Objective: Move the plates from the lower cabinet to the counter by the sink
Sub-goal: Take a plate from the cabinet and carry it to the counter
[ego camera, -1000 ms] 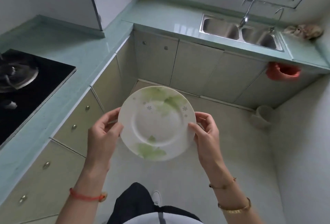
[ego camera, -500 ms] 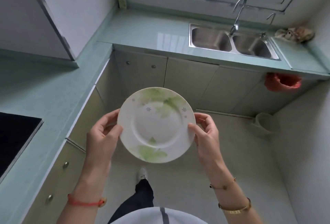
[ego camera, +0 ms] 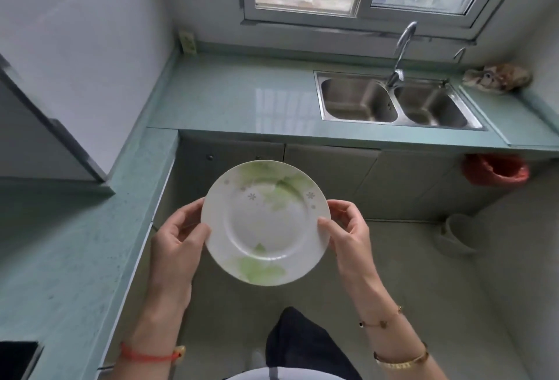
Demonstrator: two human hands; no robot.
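A white plate (ego camera: 265,222) with green leaf prints is held level in front of me, above the floor. My left hand (ego camera: 177,239) grips its left rim and my right hand (ego camera: 348,230) grips its right rim. Ahead lies the pale green counter (ego camera: 242,98), with the steel double sink (ego camera: 393,101) set into its right part. The lower cabinet doors (ego camera: 329,174) under that counter are closed.
A tall faucet (ego camera: 400,49) rises behind the sink, under a window. A crumpled cloth (ego camera: 496,77) lies right of the sink. A red bag (ego camera: 496,169) hangs below the counter edge, with a pale bin (ego camera: 459,233) on the floor. The counter continues along my left, with the stove corner (ego camera: 16,358).
The view has swung away from the stove and closer to the sink counter, now straight ahead. Both hands still hold the plate the same way.
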